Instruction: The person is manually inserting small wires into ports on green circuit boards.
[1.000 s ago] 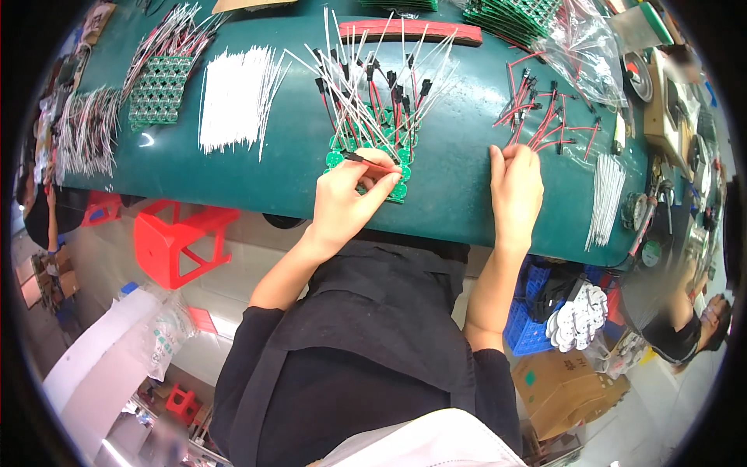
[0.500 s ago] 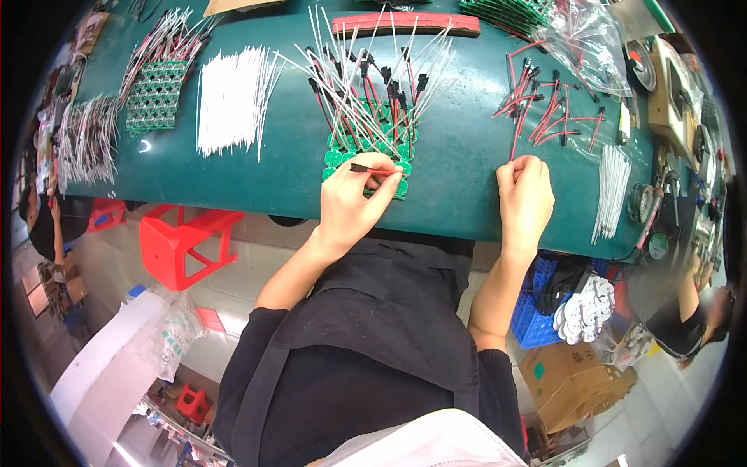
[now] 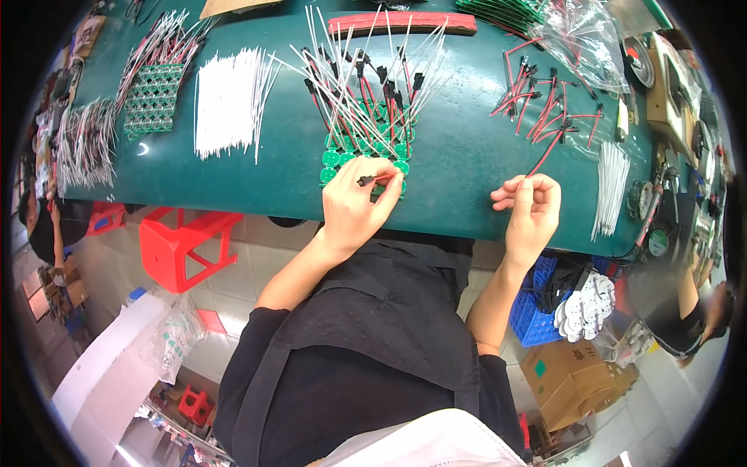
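In front of me a panel of green round circuit boards (image 3: 330, 159) lies on the table, with white wires and red-black leads with black connectors standing up from its far part. My left hand (image 3: 356, 204) is over the panel's near edge, its fingers closed on a red-black connector lead (image 3: 366, 180) whose black plug sticks out to the left. To the right, my right hand (image 3: 532, 218) pinches the near end of another red-black connector lead (image 3: 548, 152) between thumb and fingers. That lead reaches up to a loose pile of similar leads (image 3: 525, 84).
A bundle of white wires (image 3: 229, 105) lies left of the panel, a smaller white bundle (image 3: 612, 187) at far right. More wired boards (image 3: 152, 97) are at the left. A red bar (image 3: 403, 23) and a clear plastic bag (image 3: 587, 47) lie at the back. A red stool (image 3: 167, 253) stands below.
My right hand has moved slightly down and right, from one lead in the pile to another, which now slants toward me. My left hand stays at the panel, its lead's plug turned slightly.
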`<action>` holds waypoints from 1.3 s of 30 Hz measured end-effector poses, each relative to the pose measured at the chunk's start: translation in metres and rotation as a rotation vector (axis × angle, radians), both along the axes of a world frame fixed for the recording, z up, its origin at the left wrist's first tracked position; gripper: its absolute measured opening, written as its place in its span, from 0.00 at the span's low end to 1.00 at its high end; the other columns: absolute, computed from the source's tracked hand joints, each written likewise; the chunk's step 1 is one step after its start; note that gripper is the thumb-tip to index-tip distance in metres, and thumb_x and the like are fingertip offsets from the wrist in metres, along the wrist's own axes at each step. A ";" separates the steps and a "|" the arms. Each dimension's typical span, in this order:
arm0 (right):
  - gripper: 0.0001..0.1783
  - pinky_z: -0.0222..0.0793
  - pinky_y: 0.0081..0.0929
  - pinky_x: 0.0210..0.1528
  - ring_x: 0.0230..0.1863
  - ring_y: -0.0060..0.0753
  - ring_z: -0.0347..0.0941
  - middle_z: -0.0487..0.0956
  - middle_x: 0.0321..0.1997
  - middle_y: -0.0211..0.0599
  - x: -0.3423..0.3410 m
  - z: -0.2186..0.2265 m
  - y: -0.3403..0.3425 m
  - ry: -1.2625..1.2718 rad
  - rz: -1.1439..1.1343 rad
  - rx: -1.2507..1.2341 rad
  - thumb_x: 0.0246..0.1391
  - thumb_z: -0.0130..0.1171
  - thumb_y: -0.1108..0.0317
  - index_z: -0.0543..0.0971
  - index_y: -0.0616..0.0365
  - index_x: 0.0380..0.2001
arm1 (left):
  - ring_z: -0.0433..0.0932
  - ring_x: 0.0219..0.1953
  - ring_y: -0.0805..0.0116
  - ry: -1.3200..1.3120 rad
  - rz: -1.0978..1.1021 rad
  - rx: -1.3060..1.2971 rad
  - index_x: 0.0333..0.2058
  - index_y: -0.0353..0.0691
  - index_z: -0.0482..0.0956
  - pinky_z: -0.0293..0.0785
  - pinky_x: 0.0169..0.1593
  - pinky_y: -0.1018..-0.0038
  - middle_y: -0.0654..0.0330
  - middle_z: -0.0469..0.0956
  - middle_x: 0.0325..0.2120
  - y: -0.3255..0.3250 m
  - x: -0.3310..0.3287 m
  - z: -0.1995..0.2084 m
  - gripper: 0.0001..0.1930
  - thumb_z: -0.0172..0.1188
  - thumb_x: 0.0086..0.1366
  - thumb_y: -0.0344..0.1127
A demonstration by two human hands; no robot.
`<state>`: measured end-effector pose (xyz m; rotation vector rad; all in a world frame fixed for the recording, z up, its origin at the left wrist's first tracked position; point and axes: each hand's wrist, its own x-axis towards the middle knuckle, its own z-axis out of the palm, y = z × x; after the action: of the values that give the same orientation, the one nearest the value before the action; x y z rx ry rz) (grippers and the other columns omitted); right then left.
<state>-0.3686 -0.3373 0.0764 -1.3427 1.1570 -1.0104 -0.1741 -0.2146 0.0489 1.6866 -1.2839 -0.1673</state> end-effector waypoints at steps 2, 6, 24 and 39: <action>0.03 0.73 0.18 0.24 0.25 0.23 0.74 0.76 0.30 0.40 -0.001 -0.002 0.004 -0.169 0.101 0.015 0.63 0.49 0.76 0.67 0.63 0.38 | 0.76 0.23 0.73 -0.017 -0.001 -0.017 0.32 0.34 0.76 0.73 0.27 0.79 0.59 0.79 0.26 -0.001 -0.001 -0.002 0.10 0.69 0.53 0.22; 0.06 0.73 0.21 0.25 0.25 0.27 0.74 0.76 0.31 0.42 0.007 0.003 0.018 -0.365 0.196 0.119 0.62 0.50 0.78 0.67 0.63 0.42 | 0.75 0.23 0.75 -0.042 0.020 -0.023 0.39 0.36 0.74 0.71 0.25 0.80 0.60 0.78 0.27 -0.007 -0.002 0.002 0.16 0.70 0.53 0.25; 0.13 0.71 0.35 0.32 0.29 0.39 0.74 0.77 0.31 0.36 0.058 -0.001 0.011 0.359 0.667 -0.981 0.43 0.67 0.72 0.75 0.56 0.34 | 0.82 0.35 0.72 0.743 -0.025 0.080 0.37 0.32 0.79 0.78 0.40 0.76 0.58 0.81 0.34 0.005 0.003 0.020 0.08 0.65 0.57 0.24; 0.10 0.73 0.41 0.34 0.32 0.47 0.76 0.77 0.32 0.42 0.022 -0.012 -0.059 1.101 0.159 -0.552 0.54 0.59 0.64 0.74 0.60 0.32 | 0.79 0.29 0.77 0.297 0.104 0.047 0.33 0.32 0.80 0.76 0.34 0.80 0.59 0.81 0.32 0.001 0.010 0.012 0.05 0.65 0.57 0.22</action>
<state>-0.3469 -0.3966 0.0645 -2.5535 1.5479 -0.4232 -0.1641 -0.2138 0.0608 1.6908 -0.9757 -0.3738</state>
